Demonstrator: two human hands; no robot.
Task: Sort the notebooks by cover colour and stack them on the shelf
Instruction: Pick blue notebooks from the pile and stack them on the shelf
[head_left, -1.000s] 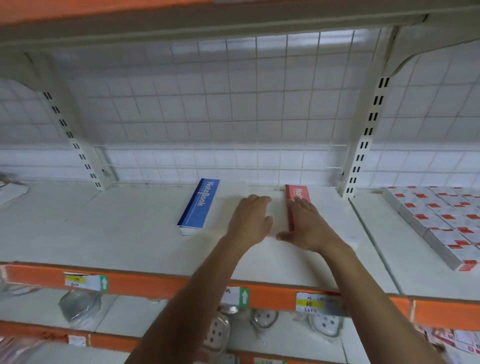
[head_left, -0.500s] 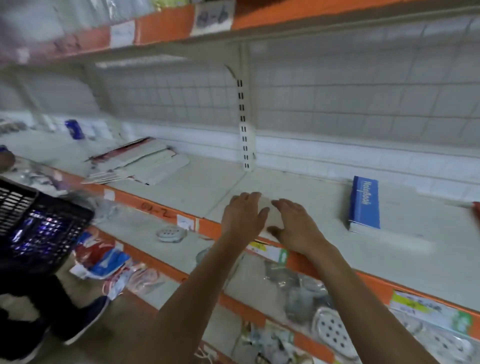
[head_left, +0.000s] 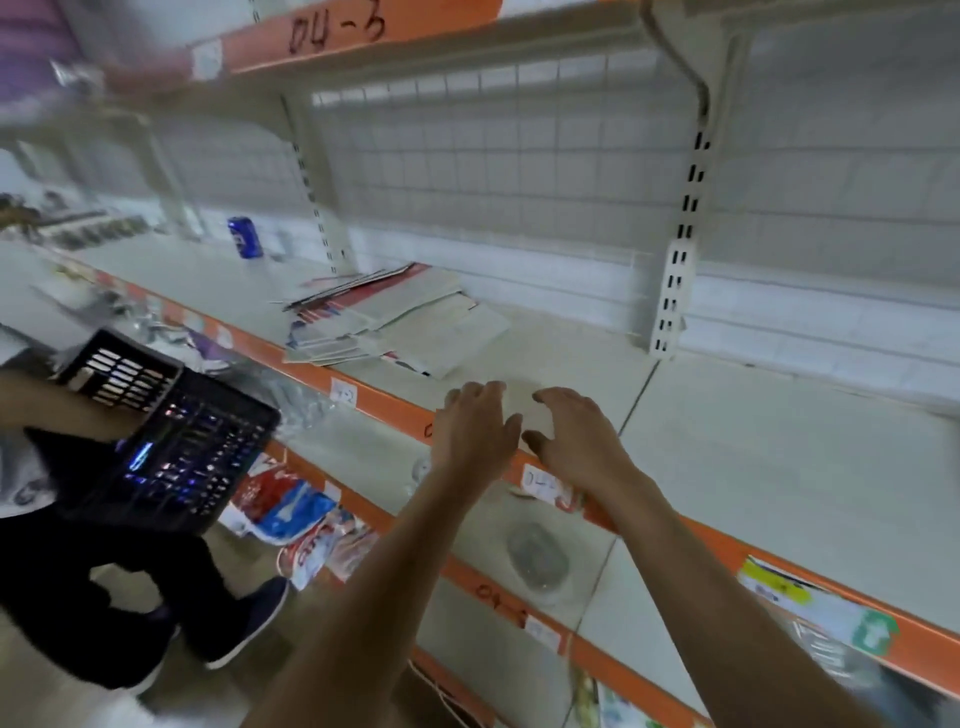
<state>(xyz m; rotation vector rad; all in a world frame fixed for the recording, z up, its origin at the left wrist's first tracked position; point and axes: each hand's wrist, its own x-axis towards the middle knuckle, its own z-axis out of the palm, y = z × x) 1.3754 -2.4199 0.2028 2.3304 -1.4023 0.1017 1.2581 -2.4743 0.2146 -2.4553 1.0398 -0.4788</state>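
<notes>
Both my hands are out in front of me, palms down over the front edge of the shelf (head_left: 779, 467), just beside each other with the thumbs nearly meeting. My left hand (head_left: 475, 436) is open, fingers close together and only slightly bent, and it holds nothing. My right hand (head_left: 587, 447) is open too, fingers spread and gently curved, with nothing in it. I cannot tell whether either palm touches the shelf board.

The nearest thing to notebooks is a loose pile (head_left: 395, 322) of thin flat covers, white and red, fanned out untidily on the same shelf, ahead of my hands and to their left, well apart from them. It is too blurred to say for sure that they are notebooks. Farther back along the shelf a blue can (head_left: 245, 237) stands upright near the wire back panel.

At my left another person holds a black slatted basket (head_left: 171, 431), tilted; bluish and purple glints show through its slots, but I cannot make out what is inside. On the lower shelf (head_left: 597, 623) under my arms lie red, white and blue packets (head_left: 291, 512) and a round item in clear wrapping (head_left: 537, 556)
</notes>
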